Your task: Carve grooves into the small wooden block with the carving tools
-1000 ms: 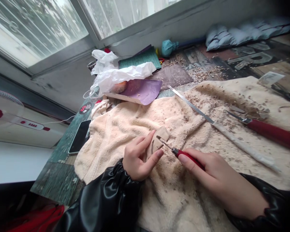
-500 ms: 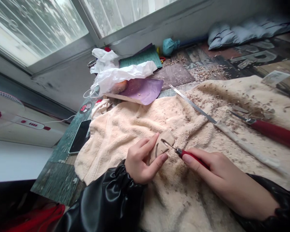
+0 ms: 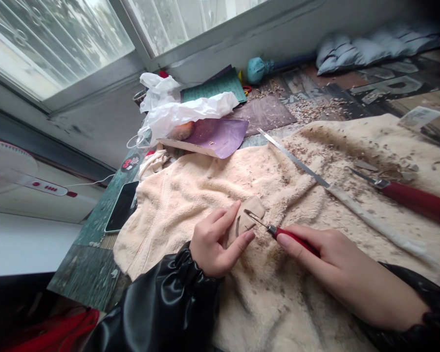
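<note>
My left hand (image 3: 220,242) grips a small pale clay-like piece (image 3: 255,205) with dark curved grooves, thumb in front and fingers behind, against a cream towel (image 3: 190,186). Closed round a red handle, my right hand (image 3: 337,266) holds a loop-tipped carving tool (image 3: 297,240). The tool's metal loop lies over the face of the piece, near a groove; whether it cuts in I cannot tell. To the right on the towel rest a larger red-handled tool (image 3: 418,198) and a long thin metal blade (image 3: 297,164) with a pale wrapped handle. Brown shavings are scattered around them.
A phone (image 3: 121,208) lies left of the towel. Behind it are a purple sheet (image 3: 220,137), a crumpled white plastic bag (image 3: 190,110) and a green folder (image 3: 216,88). A fan (image 3: 7,166) stands at far left, and a grey cushion (image 3: 374,51) lies at back right.
My right hand and the carving tool have shifted very slightly. My left hand and the piece look the same.
</note>
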A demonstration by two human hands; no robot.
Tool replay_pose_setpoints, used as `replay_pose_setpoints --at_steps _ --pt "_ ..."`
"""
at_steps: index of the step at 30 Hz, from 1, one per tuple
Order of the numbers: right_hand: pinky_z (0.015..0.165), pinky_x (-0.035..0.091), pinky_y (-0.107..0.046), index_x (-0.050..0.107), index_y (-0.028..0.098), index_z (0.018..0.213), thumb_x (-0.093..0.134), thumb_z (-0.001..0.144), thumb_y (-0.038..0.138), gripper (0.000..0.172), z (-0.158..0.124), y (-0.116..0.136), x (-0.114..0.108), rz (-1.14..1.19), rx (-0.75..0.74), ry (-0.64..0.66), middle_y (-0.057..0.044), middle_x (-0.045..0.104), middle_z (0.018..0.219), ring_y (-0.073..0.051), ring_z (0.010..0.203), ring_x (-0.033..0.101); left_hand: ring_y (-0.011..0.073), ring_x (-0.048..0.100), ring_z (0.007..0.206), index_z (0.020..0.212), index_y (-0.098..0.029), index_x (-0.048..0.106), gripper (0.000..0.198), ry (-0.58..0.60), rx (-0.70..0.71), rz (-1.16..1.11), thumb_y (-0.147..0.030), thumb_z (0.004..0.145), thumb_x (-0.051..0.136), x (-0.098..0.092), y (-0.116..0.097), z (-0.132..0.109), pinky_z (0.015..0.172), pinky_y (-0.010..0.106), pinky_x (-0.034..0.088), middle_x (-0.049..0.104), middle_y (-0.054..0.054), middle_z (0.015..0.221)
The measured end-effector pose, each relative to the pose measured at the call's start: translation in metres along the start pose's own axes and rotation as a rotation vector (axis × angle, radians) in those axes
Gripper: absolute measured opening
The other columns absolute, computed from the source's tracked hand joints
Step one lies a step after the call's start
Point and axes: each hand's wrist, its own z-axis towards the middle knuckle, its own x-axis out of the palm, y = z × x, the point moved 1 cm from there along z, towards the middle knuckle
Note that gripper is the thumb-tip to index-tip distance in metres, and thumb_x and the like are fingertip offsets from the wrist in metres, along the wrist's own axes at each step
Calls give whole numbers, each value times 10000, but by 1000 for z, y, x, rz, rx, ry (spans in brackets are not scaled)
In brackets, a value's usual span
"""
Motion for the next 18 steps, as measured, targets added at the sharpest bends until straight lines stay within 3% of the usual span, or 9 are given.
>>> replay_pose_setpoints --at_steps 11,18 --pt "579 405 -279 534 216 681 347 915 524 429 1 3 -1 -19 -44 -28 8 608 632 -150 597 558 179 656 787 1171 -31 611 461 5 13 -43 -327 817 605 0 1 -1 695 253 537 680 136 923" --pt "615 418 -281 536 225 714 320 928 521 424 -2 1 2 8 -45 -6 11 633 675 -160 647 586 231 656 870 1198 -88 609 458 90 -107 -261 -402 900 461 1 3 -4 744 322 532 692 135 960"
